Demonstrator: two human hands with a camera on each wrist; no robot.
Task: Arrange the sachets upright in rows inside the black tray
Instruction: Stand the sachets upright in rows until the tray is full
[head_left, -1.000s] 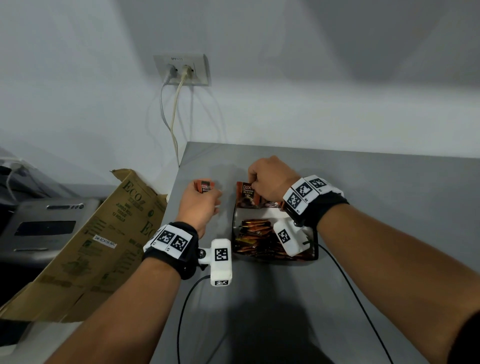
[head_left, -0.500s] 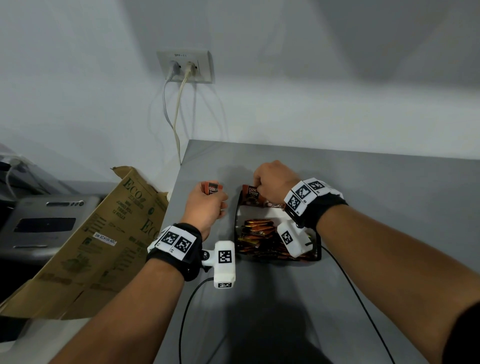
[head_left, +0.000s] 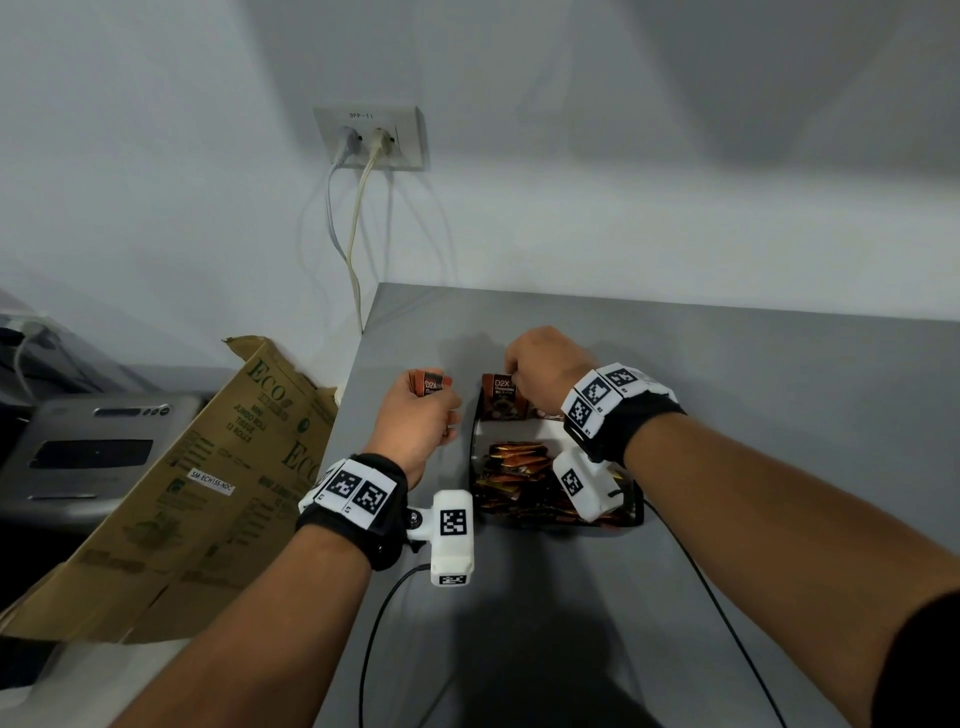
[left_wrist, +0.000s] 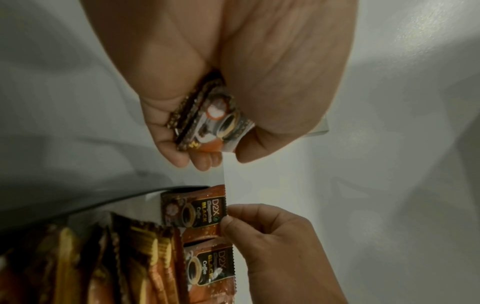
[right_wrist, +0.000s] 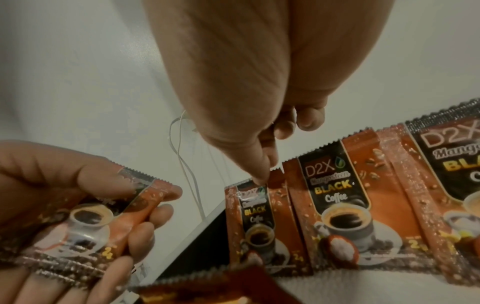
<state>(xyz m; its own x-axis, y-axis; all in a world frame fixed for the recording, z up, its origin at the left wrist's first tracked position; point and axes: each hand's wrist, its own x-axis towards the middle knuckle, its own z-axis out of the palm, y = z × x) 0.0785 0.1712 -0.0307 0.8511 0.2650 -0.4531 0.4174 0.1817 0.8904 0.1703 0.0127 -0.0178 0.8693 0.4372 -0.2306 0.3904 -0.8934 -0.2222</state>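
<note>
A small stack of sachets is gripped in the curled left hand, held above the grey table just left of the black tray. The top edge of an upright sachet, standing in the row at the tray's far end, is pinched by the right hand. More sachets are seen lying loosely heaped in the near part of the tray, below the right wrist.

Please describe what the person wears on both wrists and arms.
Each wrist carries a black band topped with white blocks of black square markers. A white camera box, also marked, hangs from each band, trailing a thin black cable. The forearms are bare.
</note>
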